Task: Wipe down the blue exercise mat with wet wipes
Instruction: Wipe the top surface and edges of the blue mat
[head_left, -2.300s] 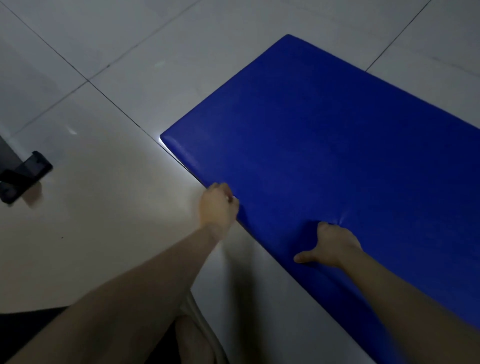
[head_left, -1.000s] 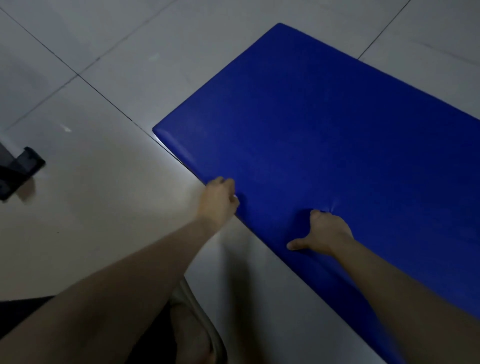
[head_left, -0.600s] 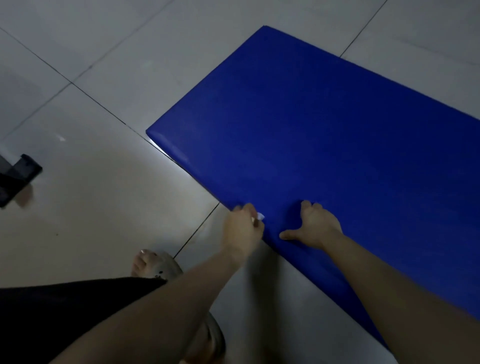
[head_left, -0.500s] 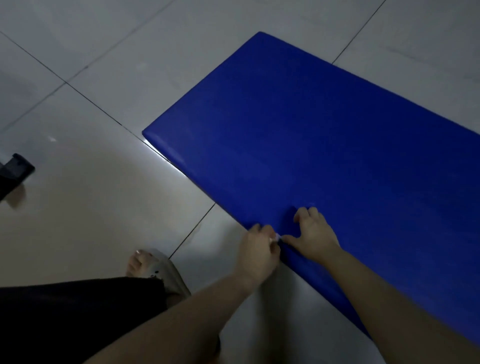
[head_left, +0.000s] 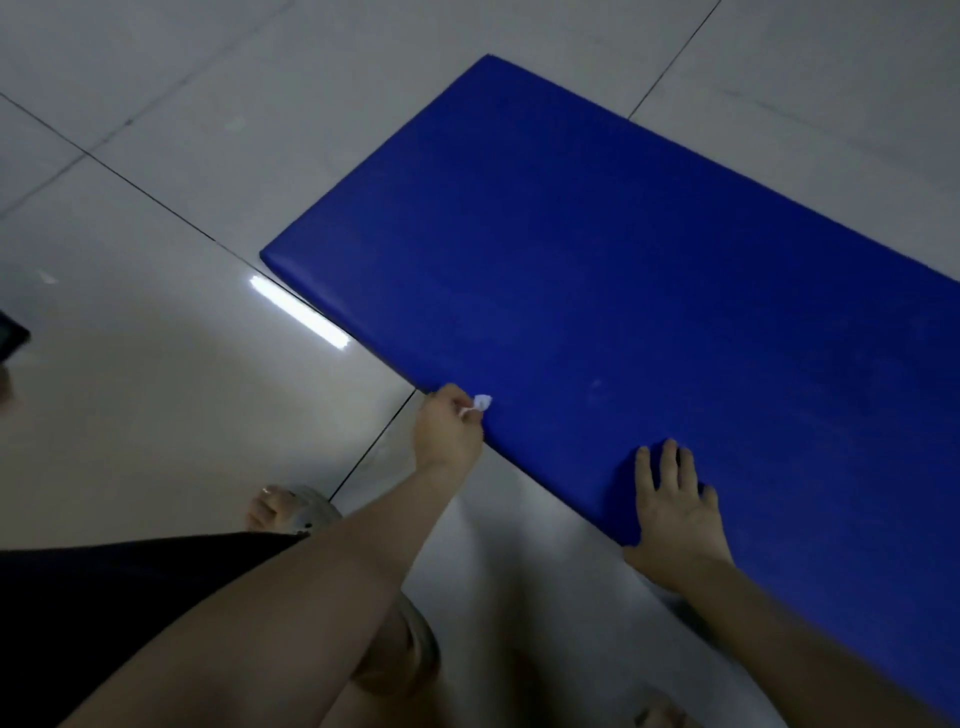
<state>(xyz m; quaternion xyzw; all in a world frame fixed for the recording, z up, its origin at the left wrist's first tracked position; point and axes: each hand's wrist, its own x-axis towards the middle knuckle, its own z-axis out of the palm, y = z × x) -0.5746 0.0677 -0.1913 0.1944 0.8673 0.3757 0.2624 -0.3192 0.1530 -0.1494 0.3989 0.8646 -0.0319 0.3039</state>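
Head view: blue mat (head_left: 623, 291) flat on tiled floor (head_left: 156, 389), centre to right of frame. Edge grip dropped: left hand (head_left: 449, 431) now pinches small white wipe (head_left: 482, 401) at mat's near edge, lower centre. Curl gone on right hand (head_left: 675, 501): fingers straight, palm bracing mat. Wiping likely starts now.

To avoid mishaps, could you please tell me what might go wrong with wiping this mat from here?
The wipe is only a small wad pinched in the left hand, so it may slip out or clean little of the mat. The mat lies on glossy floor tiles with just the right hand pressing flat near its edge, so it could slide.
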